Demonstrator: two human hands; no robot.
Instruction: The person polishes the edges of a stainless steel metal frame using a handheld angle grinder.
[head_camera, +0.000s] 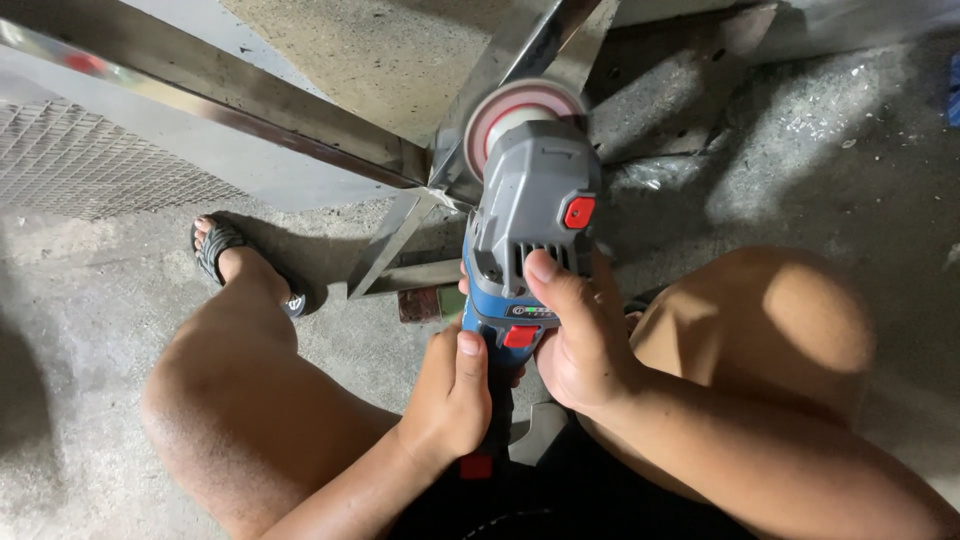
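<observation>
A grey and blue angle grinder (530, 200) with red buttons points away from me, its round disc (515, 108) against the joint of a shiny metal frame (400, 165). My left hand (450, 395) wraps the blue rear handle from the left, thumb on top. My right hand (575, 335) grips the grinder's body from the right, thumb lying over the grey vents. Both hands are closed on the tool. I am squatting, knees on either side.
A metal mesh panel (80, 165) lies at the left. My left foot in a sandal (225, 250) rests on the concrete floor (80, 330). A small reddish block (425, 303) lies under the frame. Dusty debris covers the floor at the upper right.
</observation>
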